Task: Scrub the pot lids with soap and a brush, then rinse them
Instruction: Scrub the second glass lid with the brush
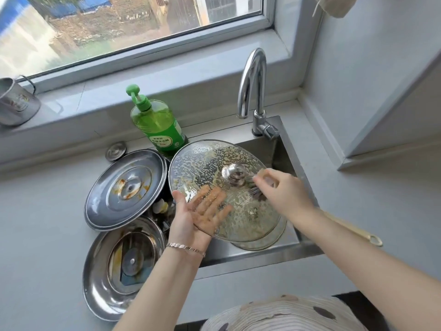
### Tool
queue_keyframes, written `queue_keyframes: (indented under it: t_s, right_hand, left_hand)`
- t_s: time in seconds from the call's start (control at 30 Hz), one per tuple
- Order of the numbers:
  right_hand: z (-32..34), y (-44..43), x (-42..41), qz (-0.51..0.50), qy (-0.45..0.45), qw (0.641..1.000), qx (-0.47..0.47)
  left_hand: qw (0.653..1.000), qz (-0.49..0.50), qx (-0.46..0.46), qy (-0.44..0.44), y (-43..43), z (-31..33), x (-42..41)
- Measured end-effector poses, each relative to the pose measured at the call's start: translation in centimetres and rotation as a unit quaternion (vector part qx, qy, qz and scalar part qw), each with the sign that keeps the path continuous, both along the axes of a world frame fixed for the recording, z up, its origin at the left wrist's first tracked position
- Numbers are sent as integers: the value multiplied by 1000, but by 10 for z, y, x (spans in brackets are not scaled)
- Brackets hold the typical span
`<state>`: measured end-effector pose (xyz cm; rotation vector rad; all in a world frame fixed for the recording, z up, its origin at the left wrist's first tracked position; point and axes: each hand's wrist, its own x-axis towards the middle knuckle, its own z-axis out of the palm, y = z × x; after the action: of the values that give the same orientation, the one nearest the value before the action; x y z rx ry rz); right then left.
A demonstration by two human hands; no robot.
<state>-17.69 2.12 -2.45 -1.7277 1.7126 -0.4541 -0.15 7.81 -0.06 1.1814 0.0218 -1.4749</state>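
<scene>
Scrubbing looks barely begun: the glass lid (210, 168), foamy all over, is held tilted over the sink (250, 256), unrinsed, and the tap (253, 87) is dry. The back steel lid (124, 187) and front steel lid (124, 266), both stained, wait on the worktop (47, 211) by the sink's left edge. Left grip (191, 213) lays flat fingers under the glass, thumb over its rim; right grip (284, 189) is curled round the brush (256, 193), bristles beside the knob (235, 174)

Single head-worn wide-angle view, aimed forward and steeply down.
Held close above the sink (238, 258) and counter (35, 211), facing the window (119, 25) along the top of frame, bowed at the edges.
</scene>
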Motion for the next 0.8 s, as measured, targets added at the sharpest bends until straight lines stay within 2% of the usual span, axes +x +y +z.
queue_keyframes:
  t_s: [0.07, 0.23, 0.37, 0.5, 0.53, 0.63, 0.67, 0.8]
  right_hand:
    - [-2, -5, -7, -47, -23, 998, 25]
    - [10, 17, 19, 87, -64, 994, -4]
    - [-1, -8, 5, -5, -82, 996, 42]
    - [3, 16, 19, 99, -78, 992, -9]
    - [4, 16, 17, 96, -87, 992, -7]
    - [1, -5, 1, -19, -109, 993, 30]
    - [1, -3, 2, -22, -98, 995, 28]
    - [17, 47, 30, 139, -74, 987, -37]
  left_hand:
    - [1000, 3, -3, 0, 1, 1, 0]
    - [1000, 2, 3, -2, -1, 4, 0]
    - [1000, -3, 2, -13, -1, 5, 0]
    - [1000, 2, 0, -20, -1, 7, 4]
    - [1000, 5, 1, -18, -1, 7, 6]
    - [1000, 9, -1, -11, -1, 9, 3]
    - [1000, 13, 1, -9, -2, 8, 1]
    - [1000, 13, 21, -10, -5, 5, 2]
